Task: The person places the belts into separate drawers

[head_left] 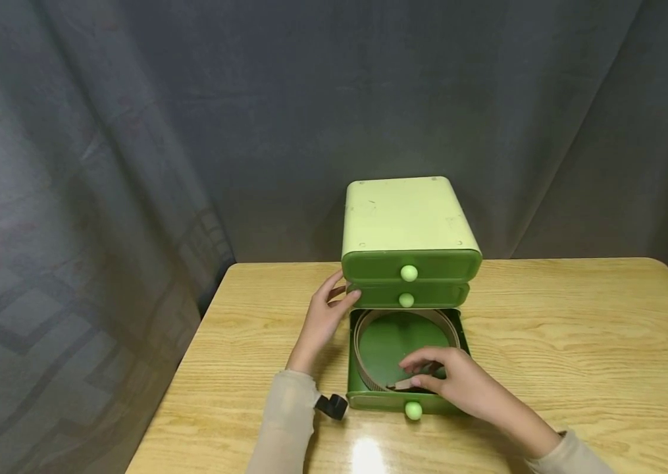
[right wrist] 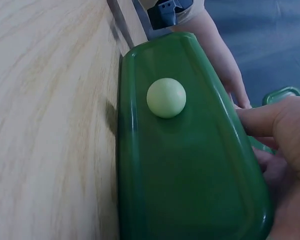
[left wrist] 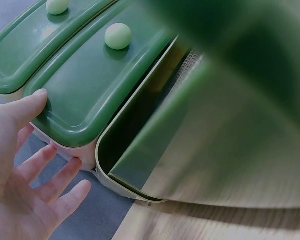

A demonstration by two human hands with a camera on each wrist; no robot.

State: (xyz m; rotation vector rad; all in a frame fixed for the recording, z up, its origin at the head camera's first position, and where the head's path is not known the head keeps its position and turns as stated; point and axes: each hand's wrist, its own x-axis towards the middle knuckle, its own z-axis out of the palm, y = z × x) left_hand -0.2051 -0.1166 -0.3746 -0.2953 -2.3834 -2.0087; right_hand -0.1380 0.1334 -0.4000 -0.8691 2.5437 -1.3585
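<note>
A small green drawer unit stands on the table, its bottom drawer pulled out. In that drawer a light brown ribbed belt lies in a wide loop along the walls, with a beige end tab near the front. My left hand steadies the unit's left side, thumb against the middle drawer's front and fingers spread beside it. Over the bottom drawer is my right hand, thumb tip at the belt's tab and fingertips apart from the thumb. In the right wrist view the drawer front hides part of the fingers.
The top drawer and the middle one are closed, each with a round pale knob. A wooden table extends on both sides. Behind it hangs a dark grey curtain. A black camera mount sticks out from the left wrist.
</note>
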